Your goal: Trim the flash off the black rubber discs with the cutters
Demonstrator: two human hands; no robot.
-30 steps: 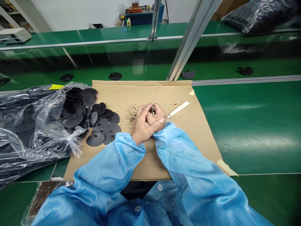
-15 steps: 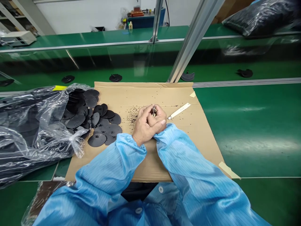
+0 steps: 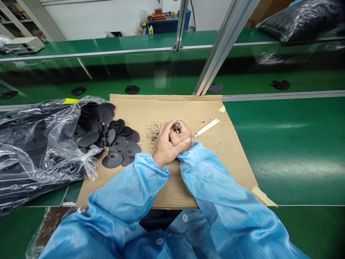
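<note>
The step in hand looks like close two-handed handling: the left hand (image 3: 165, 146) and the right hand (image 3: 185, 132) are closed together around a small metallic item (image 3: 177, 129), mostly hidden, above the cardboard (image 3: 229, 162), and the next move would call for steady, fine finger control. Against the earlier frame, the clasp is much the same, the black discs (image 3: 112, 160) lie unmoved beside the bag (image 3: 61, 144), and only the camera's view has shifted slightly.
</note>
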